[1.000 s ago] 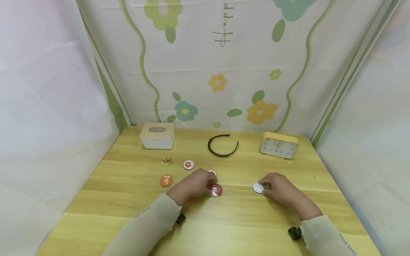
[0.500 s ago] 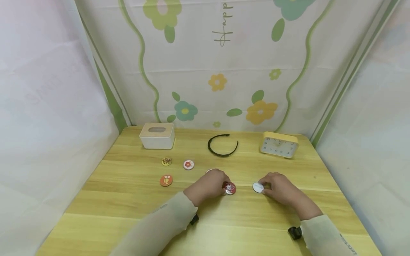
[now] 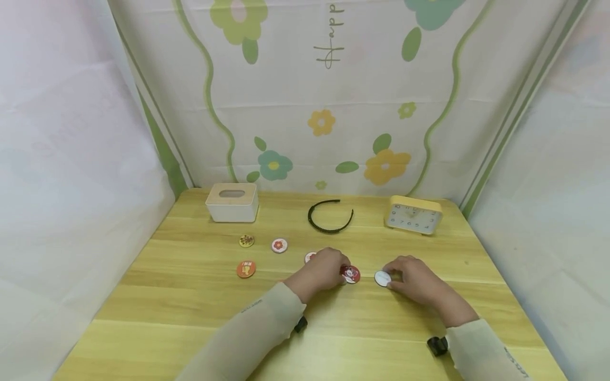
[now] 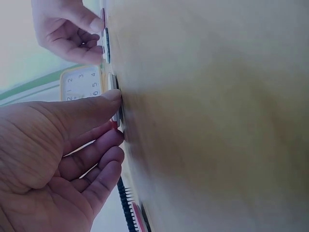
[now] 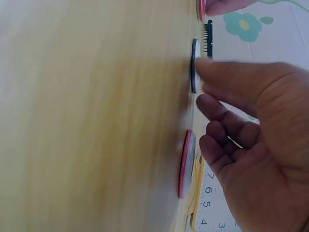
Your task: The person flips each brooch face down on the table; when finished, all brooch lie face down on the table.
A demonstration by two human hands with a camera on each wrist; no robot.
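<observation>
My left hand [image 3: 326, 269] pinches a round red badge [image 3: 352, 274] with a pale cartoon figure on its face, close over the table. In the left wrist view the thumb lies on the near side of this badge. A short gap to the right, my right hand [image 3: 411, 278] holds a round white badge [image 3: 383, 279] by its edge between thumb and fingers. The right wrist view shows that badge [image 5: 195, 67] edge-on with a dark rim. Beneath the right palm lies another badge with a red rim [image 5: 186, 164], hidden in the head view.
Several badges lie to the left: a yellow one [image 3: 246, 241], an orange one [image 3: 246, 269], a white one with a red flower [image 3: 279, 245]. One more [image 3: 310, 257] is partly behind the left hand. Behind stand a tissue box [image 3: 232, 206], black headband [image 3: 329, 230] and yellow clock [image 3: 413, 216].
My left hand has moved right with the red badge, closer to the white badge. The right hand has stayed in place, still holding the white badge.
</observation>
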